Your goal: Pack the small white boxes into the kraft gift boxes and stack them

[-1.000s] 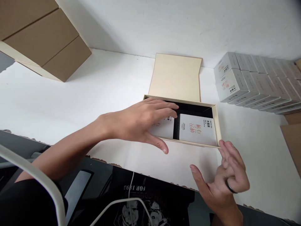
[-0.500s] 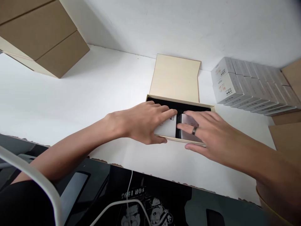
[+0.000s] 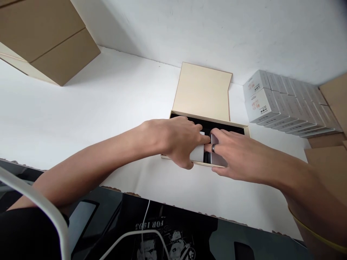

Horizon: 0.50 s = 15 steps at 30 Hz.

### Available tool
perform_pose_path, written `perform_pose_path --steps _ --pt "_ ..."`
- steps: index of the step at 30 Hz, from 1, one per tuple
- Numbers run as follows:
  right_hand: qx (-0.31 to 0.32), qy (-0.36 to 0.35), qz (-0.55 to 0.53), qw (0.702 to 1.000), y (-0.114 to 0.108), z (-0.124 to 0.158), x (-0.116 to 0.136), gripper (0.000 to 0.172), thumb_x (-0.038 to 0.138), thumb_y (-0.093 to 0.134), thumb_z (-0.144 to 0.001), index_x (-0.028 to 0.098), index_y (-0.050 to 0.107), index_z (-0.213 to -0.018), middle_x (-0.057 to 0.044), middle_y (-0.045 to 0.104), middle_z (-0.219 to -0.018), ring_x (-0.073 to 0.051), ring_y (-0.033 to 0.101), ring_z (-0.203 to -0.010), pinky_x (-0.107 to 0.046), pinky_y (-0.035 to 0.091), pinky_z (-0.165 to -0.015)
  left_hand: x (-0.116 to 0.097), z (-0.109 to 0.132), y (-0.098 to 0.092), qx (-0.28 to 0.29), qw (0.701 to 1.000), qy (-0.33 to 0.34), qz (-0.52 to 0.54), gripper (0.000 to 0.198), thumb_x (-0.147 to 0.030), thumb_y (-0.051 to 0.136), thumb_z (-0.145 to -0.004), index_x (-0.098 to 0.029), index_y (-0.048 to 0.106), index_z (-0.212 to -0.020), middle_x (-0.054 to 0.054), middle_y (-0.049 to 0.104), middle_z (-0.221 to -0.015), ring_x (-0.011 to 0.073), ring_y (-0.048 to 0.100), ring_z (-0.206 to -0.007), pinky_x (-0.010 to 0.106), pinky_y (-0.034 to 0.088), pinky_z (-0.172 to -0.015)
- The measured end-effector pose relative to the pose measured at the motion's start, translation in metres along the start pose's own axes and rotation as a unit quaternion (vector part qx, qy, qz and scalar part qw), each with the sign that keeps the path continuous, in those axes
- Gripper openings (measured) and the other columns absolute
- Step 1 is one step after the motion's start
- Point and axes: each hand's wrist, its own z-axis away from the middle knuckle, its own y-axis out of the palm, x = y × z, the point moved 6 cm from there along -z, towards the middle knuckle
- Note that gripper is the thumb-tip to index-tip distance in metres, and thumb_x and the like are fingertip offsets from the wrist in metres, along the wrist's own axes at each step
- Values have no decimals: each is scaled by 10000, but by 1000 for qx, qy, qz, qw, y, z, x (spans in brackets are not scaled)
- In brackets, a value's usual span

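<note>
An open cream gift box (image 3: 202, 164) with a black interior lies on the table, its lid (image 3: 203, 90) folded back toward the wall. Two small white boxes sit inside, side by side with a dark gap between. My left hand (image 3: 177, 139) curls over the left small white box (image 3: 197, 154), fingers at the gap, thumb by the front wall. From the other side, my right hand (image 3: 235, 153), with a ring, closes around the right small white box (image 3: 217, 159); its thumb rests against the front wall. My hands hide much of both small boxes.
Stacked small white printed boxes (image 3: 287, 104) stand at the right, beside brown cardboard (image 3: 328, 162). Large brown boxes (image 3: 65, 54) are stacked at the back left. A white wall rises behind the table (image 3: 81, 115). White curved tubing (image 3: 51, 213) crosses the lower left.
My left hand has shifted right, its fingers now reaching the gap between the small boxes. My right hand has moved slightly left, its fingers drawn closer together. The view has shifted a little.
</note>
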Motion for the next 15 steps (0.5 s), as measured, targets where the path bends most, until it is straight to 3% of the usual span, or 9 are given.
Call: perform_pose_path --steps 6,10,13,15 --pt "43 27 -20 999 -4 -9 3 180 368 702 -857 237 750 -971 -80 566 -1030 -246 597 -863 -402 518 -722 -4 -15 1 17 999 -4 52 341 -375 858 -597 -276 776 -913 10 598 -700 250 562 -650 496 527 -844" --pt "40 41 -41 998 -6 4 1 261 478 710 -901 257 771 -1025 -90 619 -1096 -287 646 -973 -433 581 -782 -8 -6 -4 10 1000 -1 16 423 -512 900 -681 -238 744 -963 74 704 -891 265 617 -752 507 520 -908" --pt "-44 3 -122 992 -27 30 -6 528 723 673 -933 365 727 -1318 -68 630 -1402 -299 685 -1128 -421 626 -817 -7 14 -22 -31 993 72 86 578 -712 833 -796 -227 700 -1080 97 748 -1044 292 668 -913 483 523 -983" --pt "-148 -25 -192 970 -49 43 -20 576 796 625 -947 413 698 -1371 -33 622 -1491 -280 698 -1190 -407 642 -877 2 27 -43 -95 959 158 214 611 -781 753 -865 -244 681 -1148 95 753 -1166 300 698 -1045 459 543 -1021"
